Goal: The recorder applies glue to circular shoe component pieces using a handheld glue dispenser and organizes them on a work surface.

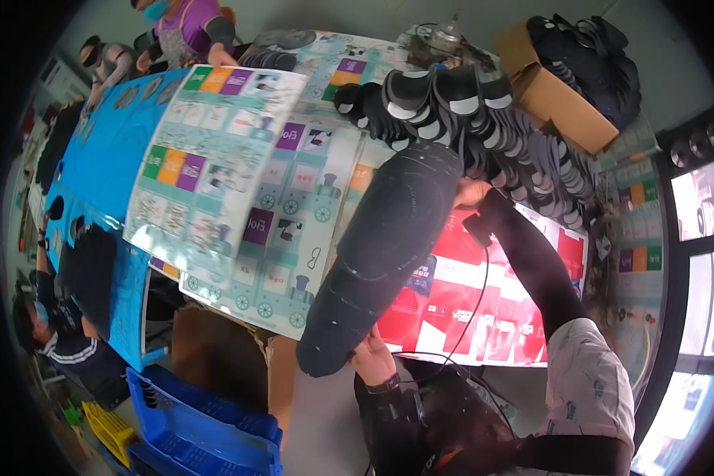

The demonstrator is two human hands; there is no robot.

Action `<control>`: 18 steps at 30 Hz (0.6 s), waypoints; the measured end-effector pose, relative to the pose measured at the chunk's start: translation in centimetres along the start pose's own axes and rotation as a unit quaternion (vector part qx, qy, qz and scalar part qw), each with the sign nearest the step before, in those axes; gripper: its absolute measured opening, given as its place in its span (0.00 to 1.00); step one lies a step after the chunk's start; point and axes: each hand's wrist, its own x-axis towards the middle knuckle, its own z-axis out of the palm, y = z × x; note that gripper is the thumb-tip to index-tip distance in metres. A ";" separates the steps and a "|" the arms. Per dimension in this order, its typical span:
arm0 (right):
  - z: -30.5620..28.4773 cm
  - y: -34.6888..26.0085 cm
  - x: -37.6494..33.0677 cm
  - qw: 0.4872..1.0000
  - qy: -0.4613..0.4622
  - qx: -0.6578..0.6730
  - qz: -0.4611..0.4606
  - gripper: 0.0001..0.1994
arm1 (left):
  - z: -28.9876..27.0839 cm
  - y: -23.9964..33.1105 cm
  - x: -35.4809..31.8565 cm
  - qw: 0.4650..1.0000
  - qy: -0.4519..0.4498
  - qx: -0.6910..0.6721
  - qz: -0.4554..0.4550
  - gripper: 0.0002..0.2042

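Observation:
A long dark insole [381,246], close to the camera and tilted, stretches from lower left to upper right with faint curved lines on its face. My left hand [374,361] grips its lower end from beneath, with some fingers hidden behind it. My right hand [472,193] is closed on its upper right edge, its fingertips partly hidden. I cannot tell whether it is a single piece or a stack. Just beyond my right hand lies a large heap of dark insoles [500,131], several with pale patches. Under the held insole is a red and white printed sheet [484,301].
Printed sheets [214,159] with coloured squares cover the table to the left, beside a blue table [107,186]. A cardboard box [567,107] of dark pieces stands at the back right. Blue plastic crates [198,420] sit at lower left. Other people work at the far left.

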 end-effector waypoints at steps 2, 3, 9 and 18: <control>-1.5 0.8 0.2 0.998 -0.013 0.045 0.032 0.28 | 0.7 -1.6 -0.4 1.000 0.011 0.001 0.002 0.22; -1.7 1.5 0.2 0.996 -0.021 0.076 0.043 0.27 | 0.0 -2.2 -0.8 0.999 -0.010 -0.028 0.014 0.22; -2.4 2.8 0.9 0.998 -0.055 0.026 0.023 0.26 | -1.0 -5.8 -2.6 0.999 0.016 -0.043 0.028 0.22; -4.6 5.8 2.2 0.994 -0.076 0.051 0.060 0.27 | -1.6 -8.9 -3.1 0.997 0.014 -0.038 0.068 0.23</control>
